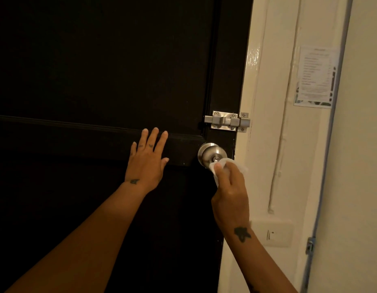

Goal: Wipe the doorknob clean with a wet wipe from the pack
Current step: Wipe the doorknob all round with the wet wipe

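Against the dark door [98, 70], left hand [146, 163] lies flat, fingers spread, bracing the panel. Right of it, steel doorknob [212, 154], slide bolt [227, 121] just above. Right hand [230, 185] pinches a bunched wet wipe [215, 168] against the knob's lower right face. Risks: wipe covers only that patch, leaving the top and back untouched; pressure could twist the knob; a loose pinch could drop the wipe.

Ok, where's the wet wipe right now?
In the head view, the wet wipe is bunched in the right hand, pressed against the lower right of the doorknob, below the slide bolt.
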